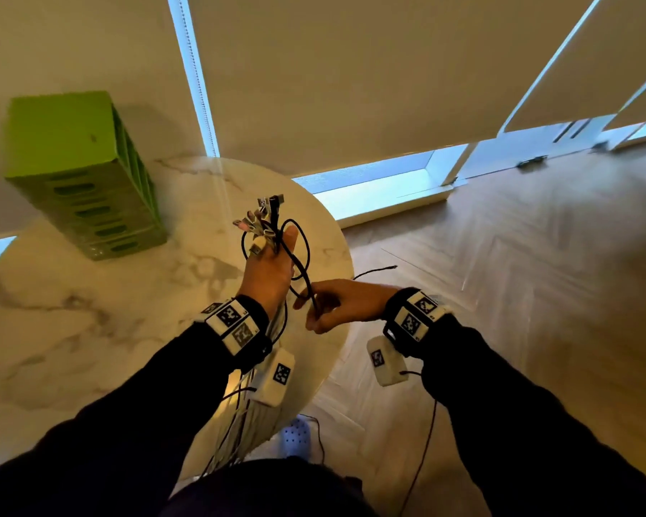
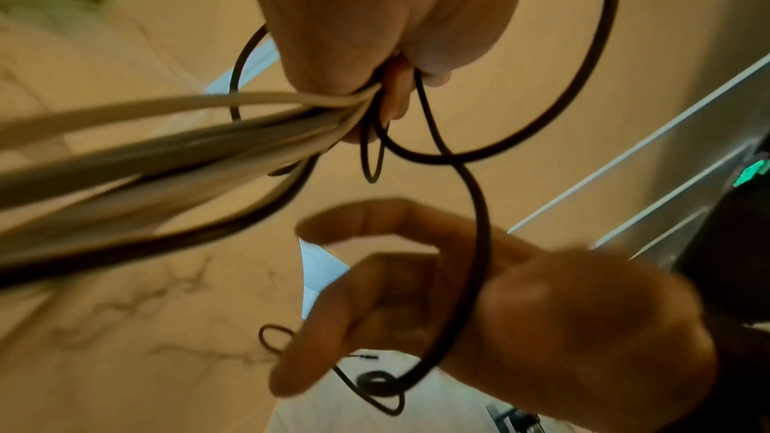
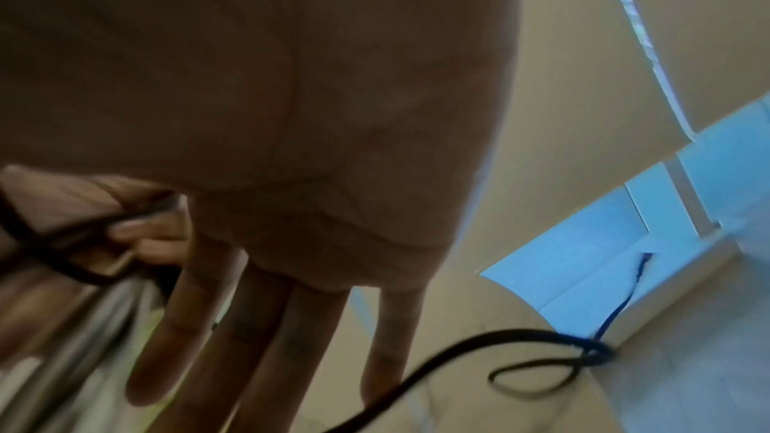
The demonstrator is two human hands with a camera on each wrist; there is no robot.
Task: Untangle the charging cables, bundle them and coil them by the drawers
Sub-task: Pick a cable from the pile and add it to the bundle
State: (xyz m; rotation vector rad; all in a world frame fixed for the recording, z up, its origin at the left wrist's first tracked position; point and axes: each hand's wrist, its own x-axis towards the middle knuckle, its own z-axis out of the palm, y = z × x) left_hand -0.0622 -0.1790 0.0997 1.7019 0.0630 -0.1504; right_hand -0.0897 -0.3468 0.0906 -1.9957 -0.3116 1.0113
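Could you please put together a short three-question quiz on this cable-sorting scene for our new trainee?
1. True or false: the left hand grips the bundle of cables with the plug ends sticking up above the fingers.
2. Which cable runs through the right hand? A. a white one B. the black cable C. none
3. Fill in: the green drawer unit stands on the ______ table.

Key
1. True; the white strands hang down below the wrist.
2. B; it loops from the bundle down through the loosely spread fingers of the right hand, and its free end trails out past the table edge.
3. Marble; a round, veined top.
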